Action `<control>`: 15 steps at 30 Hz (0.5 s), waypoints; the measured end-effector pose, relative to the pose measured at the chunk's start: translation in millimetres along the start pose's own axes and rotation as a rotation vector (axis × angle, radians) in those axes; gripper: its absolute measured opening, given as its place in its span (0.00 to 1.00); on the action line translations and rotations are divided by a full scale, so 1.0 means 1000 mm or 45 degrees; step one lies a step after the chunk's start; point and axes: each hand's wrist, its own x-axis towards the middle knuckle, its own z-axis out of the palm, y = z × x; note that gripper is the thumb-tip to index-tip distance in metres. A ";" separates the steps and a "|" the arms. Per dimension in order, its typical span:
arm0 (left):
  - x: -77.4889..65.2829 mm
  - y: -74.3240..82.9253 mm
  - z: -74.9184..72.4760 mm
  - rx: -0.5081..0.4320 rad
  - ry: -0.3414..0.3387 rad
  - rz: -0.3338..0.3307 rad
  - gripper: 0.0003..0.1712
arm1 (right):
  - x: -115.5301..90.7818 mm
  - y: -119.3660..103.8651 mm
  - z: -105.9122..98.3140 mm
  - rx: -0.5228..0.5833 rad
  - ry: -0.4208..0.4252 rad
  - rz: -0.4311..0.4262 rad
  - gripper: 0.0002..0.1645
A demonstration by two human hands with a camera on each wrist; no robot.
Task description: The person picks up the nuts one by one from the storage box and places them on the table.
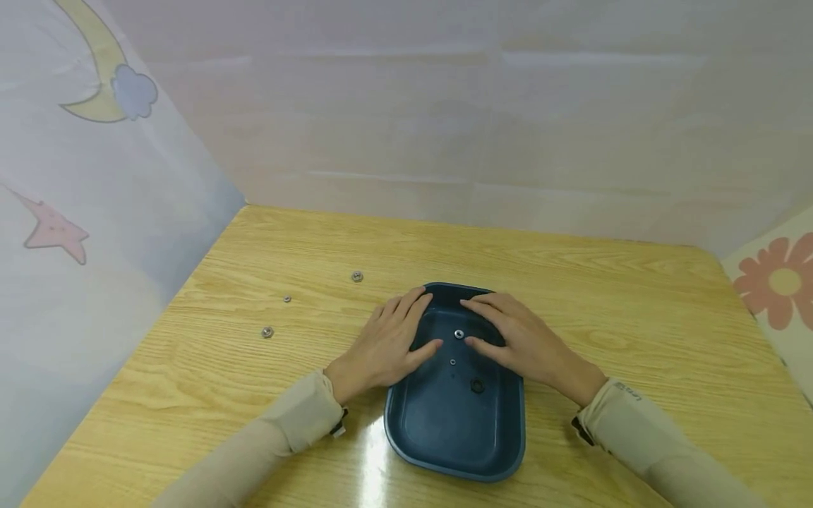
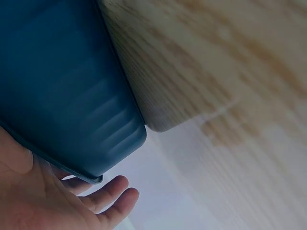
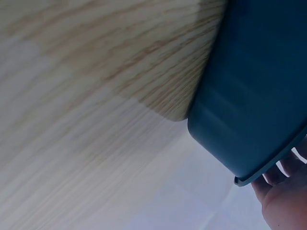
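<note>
A dark blue tray [image 1: 438, 430] stands on the wooden table with its long sides running away from me. My left hand [image 1: 384, 346] lies over its left rim, fingers fairly straight toward the far end and thumb over the inside. Across from it, my right hand [image 1: 524, 339] rests over the right rim, its thumb and fingers reaching inward. Between the thumbs lies a silver nut [image 1: 459, 334] on the tray floor. Nearer me are a tiny nut [image 1: 453, 362] and a dark nut [image 1: 477, 386]. Both wrist views show the tray's outer wall [image 2: 72, 96] beside the fingers.
Left of the tray, a metal nut [image 1: 357, 276], a smaller nut [image 1: 287, 299] and another nut [image 1: 267, 331] lie on the table [image 1: 635, 317]. A pale cloth backdrop [image 1: 406, 127] hangs behind the table's far edge, and a printed cloth [image 1: 127, 183] borders the left.
</note>
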 end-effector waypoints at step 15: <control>0.000 0.001 0.000 -0.016 -0.023 -0.018 0.43 | 0.014 -0.003 0.011 -0.132 -0.168 0.010 0.27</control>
